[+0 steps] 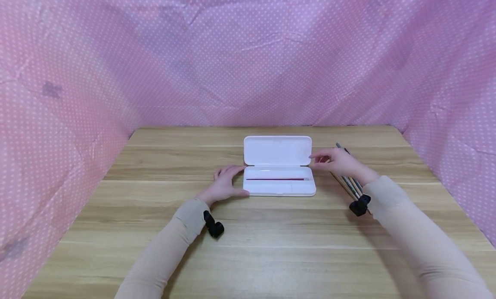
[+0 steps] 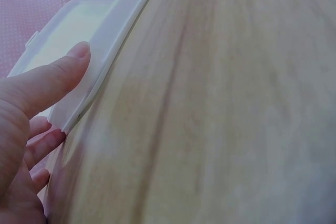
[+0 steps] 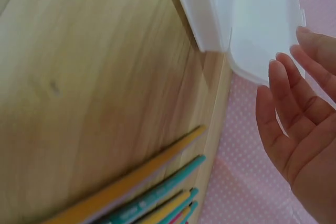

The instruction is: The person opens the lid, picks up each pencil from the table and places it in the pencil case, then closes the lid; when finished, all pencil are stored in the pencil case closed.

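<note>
A white pencil case [image 1: 271,189] lies with its lid [image 1: 277,150] raised at the back. Inside the tray is one thin dark-red pencil [image 1: 277,179] with a pale right end. At the case's left end, my left hand [image 1: 222,188] grips it, thumb [image 2: 63,80] on the front wall and fingers round the corner. My right hand [image 1: 341,161] is at the lid's right edge, its fingers [image 3: 283,98] loosely bent and holding nothing; whether the fingertips touch the lid I cannot tell.
Several long pencils [image 3: 157,195], orange, teal and yellow, lie on the table under and beside my right wrist. The wooden table [image 1: 271,256] ends at a pink dotted cloth [image 1: 271,75] behind. Black wrist cameras sit on both sleeves.
</note>
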The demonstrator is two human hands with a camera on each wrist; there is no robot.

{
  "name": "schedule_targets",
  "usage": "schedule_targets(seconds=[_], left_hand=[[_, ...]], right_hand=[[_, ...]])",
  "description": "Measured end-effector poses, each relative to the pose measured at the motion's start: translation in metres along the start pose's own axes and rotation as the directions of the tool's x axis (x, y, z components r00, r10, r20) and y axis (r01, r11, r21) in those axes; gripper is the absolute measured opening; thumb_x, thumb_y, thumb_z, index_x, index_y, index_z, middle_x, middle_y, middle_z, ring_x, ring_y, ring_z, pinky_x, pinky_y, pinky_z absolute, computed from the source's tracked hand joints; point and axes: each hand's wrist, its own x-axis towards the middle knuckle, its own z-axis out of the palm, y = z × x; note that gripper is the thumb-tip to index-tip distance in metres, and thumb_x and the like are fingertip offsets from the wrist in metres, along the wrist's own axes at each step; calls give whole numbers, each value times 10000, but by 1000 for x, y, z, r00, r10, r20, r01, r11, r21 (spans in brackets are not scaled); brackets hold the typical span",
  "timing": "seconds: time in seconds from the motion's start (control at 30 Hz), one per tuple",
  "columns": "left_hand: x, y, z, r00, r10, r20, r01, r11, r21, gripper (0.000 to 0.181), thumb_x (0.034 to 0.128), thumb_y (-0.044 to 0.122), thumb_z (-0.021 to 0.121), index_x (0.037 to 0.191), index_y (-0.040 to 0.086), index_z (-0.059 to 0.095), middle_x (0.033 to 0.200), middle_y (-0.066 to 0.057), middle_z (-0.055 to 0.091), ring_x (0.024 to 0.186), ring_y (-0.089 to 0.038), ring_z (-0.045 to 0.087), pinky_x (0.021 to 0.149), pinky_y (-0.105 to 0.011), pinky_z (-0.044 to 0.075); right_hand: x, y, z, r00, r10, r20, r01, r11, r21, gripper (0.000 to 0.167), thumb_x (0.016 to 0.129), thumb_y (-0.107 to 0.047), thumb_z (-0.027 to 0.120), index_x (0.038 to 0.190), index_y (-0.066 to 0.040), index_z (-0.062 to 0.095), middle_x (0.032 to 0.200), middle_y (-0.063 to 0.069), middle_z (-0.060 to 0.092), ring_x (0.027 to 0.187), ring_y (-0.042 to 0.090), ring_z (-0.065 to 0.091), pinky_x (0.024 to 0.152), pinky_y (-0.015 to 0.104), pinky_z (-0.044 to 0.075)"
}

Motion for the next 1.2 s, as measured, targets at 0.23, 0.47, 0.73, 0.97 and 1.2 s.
schedule_targets(seconds=[0.23, 0.47, 0.73, 0.97, 1.2], left_hand=[[2, -2, 1, 1000, -1, -3, 1, 1000, 4, 875, 711, 371, 818, 1442, 150, 390, 1454, -85, 430, 1399, -319, 226, 1123, -526, -17], [0, -3, 2, 1000, 4, -2, -4, 1000, 4, 879, 708, 380, 818, 1445, 169, 388, 1453, -85, 432, 1399, -329, 226, 1117, -546, -15], [1, 0, 0, 1000, 11, -7, -11, 1000, 6, 879, 704, 381, 820, 1444, 175, 390, 1447, -87, 438, 1394, -331, 233, 1117, -551, -14], [1, 2, -2, 1000, 8, 4, -8, 1000, 2, 878, 712, 369, 817, 1446, 153, 387, 1454, -94, 430, 1406, -324, 217, 1123, -538, -13], [0, 0, -1, 1000, -8, 5, 8, 1000, -4, 887, 718, 379, 812, 1454, 148, 374, 1465, -99, 415, 1416, -320, 197, 1123, -538, -19]], right_hand=[[-10, 8, -11, 999, 26, -30, -27, 999, -34, 303, 897, -114, 634, 1171, 16, 638, 947, 83, 664, 880, 177, 582, 747, 257, 482], [-16, 19, -17, 997, 53, -52, -56, 997, -60, 323, 889, -117, 643, 1177, 29, 632, 948, 100, 665, 874, 187, 586, 739, 256, 480], [-24, 34, -29, 989, 138, -58, -140, 989, -42, 372, 920, -154, 606, 1237, 37, 582, 1039, 164, 643, 976, 308, 598, 860, 429, 485], [-32, 56, -41, 981, 176, -77, -179, 983, -43, 421, 910, -136, 605, 1253, 97, 532, 1013, 228, 640, 984, 417, 602, 857, 495, 495], [-39, 76, -46, 968, 233, -90, -238, 970, -53, 422, 892, -110, 602, 1220, 144, 523, 969, 251, 639, 956, 402, 610, 702, 247, 477]])
